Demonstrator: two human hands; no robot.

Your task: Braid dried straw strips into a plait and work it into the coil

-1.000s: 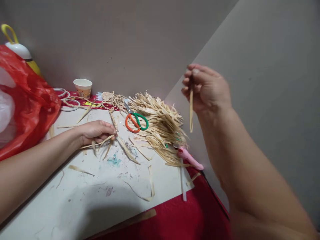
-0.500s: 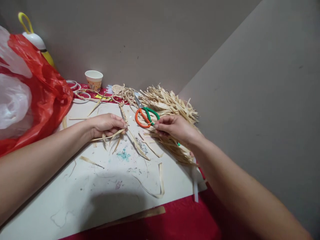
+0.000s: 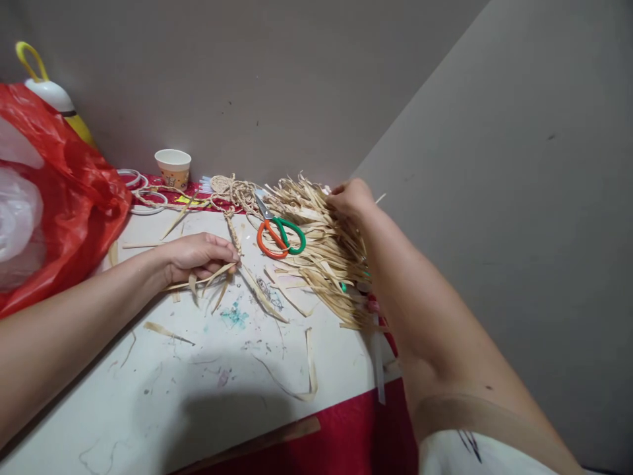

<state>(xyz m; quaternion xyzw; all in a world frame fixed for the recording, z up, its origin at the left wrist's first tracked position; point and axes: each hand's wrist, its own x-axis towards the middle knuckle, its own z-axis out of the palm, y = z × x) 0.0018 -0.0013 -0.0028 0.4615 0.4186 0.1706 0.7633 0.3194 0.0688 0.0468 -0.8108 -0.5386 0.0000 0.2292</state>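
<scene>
My left hand [image 3: 205, 256] pinches the lower end of a narrow straw braid [image 3: 233, 227], with loose flat ends hanging around the fingers. One wide straw strip [image 3: 262, 295] trails from there across the white board. At the back right, my right hand [image 3: 352, 198] has its fingers closed at the top edge of a thick bundle of dried straw strips [image 3: 311, 231]; its fingertips are partly hidden among them. Scissors [image 3: 279, 237] with one orange and one green handle lie between the hands, against the bundle, their blades pointing toward the wall.
A paper cup [image 3: 173, 170] stands at the back beside white rings [image 3: 148, 203] and coiled straw cord [image 3: 230, 188]. A red plastic bag [image 3: 74, 191] bulges at the left, before a yellow-and-white bottle [image 3: 52, 95]. Straw scraps [image 3: 168, 332] dot the white board [image 3: 123, 396]. Grey walls [image 3: 519, 198] close the corner.
My right hand has moved from beside the scissors' handles up and right to the far edge of the straw bundle. My left hand still pinches the braid; the view has shifted slightly.
</scene>
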